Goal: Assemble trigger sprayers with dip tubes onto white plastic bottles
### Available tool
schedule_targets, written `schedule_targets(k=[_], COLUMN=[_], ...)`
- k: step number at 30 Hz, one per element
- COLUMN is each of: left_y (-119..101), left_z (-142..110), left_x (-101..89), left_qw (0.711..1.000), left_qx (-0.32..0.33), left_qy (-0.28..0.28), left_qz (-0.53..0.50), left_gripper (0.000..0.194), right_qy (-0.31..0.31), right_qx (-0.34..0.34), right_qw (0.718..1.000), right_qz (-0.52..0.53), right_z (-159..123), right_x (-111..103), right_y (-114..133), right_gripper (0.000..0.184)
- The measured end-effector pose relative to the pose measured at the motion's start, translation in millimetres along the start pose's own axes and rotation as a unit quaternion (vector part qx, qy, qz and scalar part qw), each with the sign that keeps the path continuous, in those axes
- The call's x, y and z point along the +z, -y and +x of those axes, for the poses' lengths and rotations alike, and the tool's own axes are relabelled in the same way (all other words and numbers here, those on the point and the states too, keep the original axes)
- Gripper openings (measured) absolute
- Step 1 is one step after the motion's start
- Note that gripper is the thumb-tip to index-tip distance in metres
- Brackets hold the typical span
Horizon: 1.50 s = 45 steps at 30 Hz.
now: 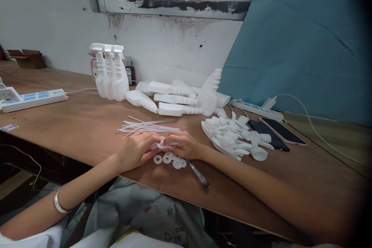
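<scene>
My left hand (pixel 138 148) and my right hand (pixel 183 144) meet near the front of the table, both closed on a white spray head (pixel 161 144). Fingers cover most of that piece, so its exact shape is hidden. Just below the hands lie several flat white washers (pixel 167 158). A screwdriver with a clear handle (pixel 198 173) rests beside them, its front end near my right hand. Behind the hands is a loose bundle of thin white dip tubes (pixel 148 126). More white spray heads (pixel 232 133) are heaped right of my right hand.
Several empty-looking white bottles (pixel 177 99) lie along the wall, one (pixel 209 93) standing. Three capped spray bottles (pixel 112 71) stand at left. Power strips (pixel 36 99) sit far left and right. Two phones (pixel 283 131) lie beyond the spray-head heap. A cardboard box (pixel 29 59) is far left.
</scene>
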<state>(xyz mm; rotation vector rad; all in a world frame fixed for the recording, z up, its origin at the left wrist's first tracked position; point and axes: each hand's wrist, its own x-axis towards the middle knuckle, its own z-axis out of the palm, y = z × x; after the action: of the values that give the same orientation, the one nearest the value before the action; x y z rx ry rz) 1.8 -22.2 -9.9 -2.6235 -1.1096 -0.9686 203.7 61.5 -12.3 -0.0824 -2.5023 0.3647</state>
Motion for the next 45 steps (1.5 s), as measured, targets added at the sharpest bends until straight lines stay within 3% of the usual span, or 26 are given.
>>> schedule_targets(k=[10, 37, 45], left_y=[1.1, -0.9, 0.7], left_z=[1.0, 4.0, 5.8], left_x=[1.3, -2.6, -6.2], left_qw=[0.999, 1.000, 0.999], left_qx=[0.010, 0.020, 0.007], left_qy=[0.003, -0.015, 0.031], left_qz=[0.036, 0.013, -0.039], left_gripper=[0.011, 0.011, 0.012], right_qy=[-0.009, -0.002, -0.001], right_qx=[0.019, 0.049, 0.058], right_qw=[0.999, 0.998, 0.997], right_qz=[-0.049, -0.039, -0.042], right_z=[-3.2, -2.3, -2.3], right_x=[2.8, 4.1, 4.9], right_y=[-0.7, 0.5, -1.4], right_gripper=[0.013, 0.012, 0.012])
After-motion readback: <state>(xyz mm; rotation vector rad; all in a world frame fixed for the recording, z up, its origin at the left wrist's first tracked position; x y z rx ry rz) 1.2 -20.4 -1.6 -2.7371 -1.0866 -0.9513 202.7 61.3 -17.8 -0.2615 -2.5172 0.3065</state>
